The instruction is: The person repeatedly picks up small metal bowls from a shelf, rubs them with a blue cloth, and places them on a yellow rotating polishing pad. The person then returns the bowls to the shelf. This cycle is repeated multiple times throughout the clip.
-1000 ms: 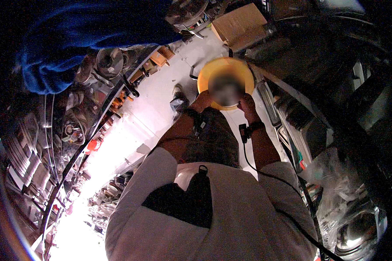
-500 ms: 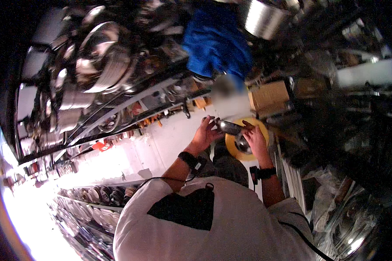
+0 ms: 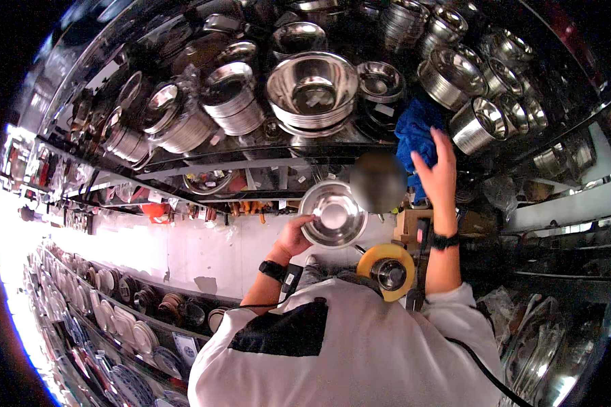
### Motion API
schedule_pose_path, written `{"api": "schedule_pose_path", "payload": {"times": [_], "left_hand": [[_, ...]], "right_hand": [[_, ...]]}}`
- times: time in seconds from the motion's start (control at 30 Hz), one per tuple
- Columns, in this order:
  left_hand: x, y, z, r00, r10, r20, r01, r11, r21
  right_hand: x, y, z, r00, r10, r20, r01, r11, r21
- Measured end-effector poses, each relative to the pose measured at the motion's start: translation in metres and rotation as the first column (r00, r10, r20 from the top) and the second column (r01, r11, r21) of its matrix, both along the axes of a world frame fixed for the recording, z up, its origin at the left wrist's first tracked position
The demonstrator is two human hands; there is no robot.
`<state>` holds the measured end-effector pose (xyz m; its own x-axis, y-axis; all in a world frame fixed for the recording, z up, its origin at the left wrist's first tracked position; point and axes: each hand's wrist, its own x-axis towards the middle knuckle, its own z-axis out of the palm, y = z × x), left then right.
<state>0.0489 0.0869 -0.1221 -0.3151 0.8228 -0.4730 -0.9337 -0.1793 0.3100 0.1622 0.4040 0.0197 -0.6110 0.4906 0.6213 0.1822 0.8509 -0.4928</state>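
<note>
My left hand (image 3: 294, 237) grips a shiny stainless steel bowl (image 3: 333, 214) by its rim, with the thumb over the edge and the inside facing up toward me. My right hand (image 3: 439, 173) is raised at the shelf, thumb and fingers apart, beside a crumpled blue cloth (image 3: 414, 129). Whether its fingertips touch the cloth I cannot tell. Below, between my arms, a smaller metal bowl (image 3: 389, 274) rests on a round yellow surface (image 3: 405, 258).
A shelf ahead carries a large stack of steel basins (image 3: 312, 85), stacked bowls (image 3: 231, 98) and deep steel pots (image 3: 478, 125). A cardboard box (image 3: 411, 222) sits below the cloth. Plates (image 3: 142, 332) line a rack at lower left. Plastic-wrapped goods (image 3: 533, 339) stand at right.
The bowl was between both hands; now only my left hand holds it, turned face up. My right hand has let go and moved up to the blue cloth. The view has shifted.
</note>
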Motion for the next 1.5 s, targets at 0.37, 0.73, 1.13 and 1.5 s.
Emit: {"api": "schedule_pose_path", "payload": {"times": [0.37, 0.73, 1.13, 1.5], "left_hand": [[-0.036, -0.028, 0.096, 0.833, 0.098, -0.545, -0.133, 0.991, -0.026], [-0.048, -0.025, 0.114, 0.392, -0.019, -0.920, -0.190, 0.977, -0.101], [-0.086, -0.045, 0.121, 0.075, -0.060, -0.995, -0.222, 0.972, -0.075], [-0.109, -0.057, 0.118, 0.319, 0.072, -0.945, -0.310, 0.950, -0.033]], "right_hand": [[-0.047, 0.041, -0.036, 0.951, -0.176, 0.256, 0.250, 0.922, -0.295], [-0.075, -0.185, -0.004, 0.979, 0.205, 0.013, -0.185, 0.907, -0.378], [-0.096, -0.218, -0.002, 0.550, 0.737, 0.393, -0.679, 0.669, -0.302], [-0.062, -0.190, 0.027, 0.453, 0.644, 0.617, -0.752, 0.648, -0.124]]}}
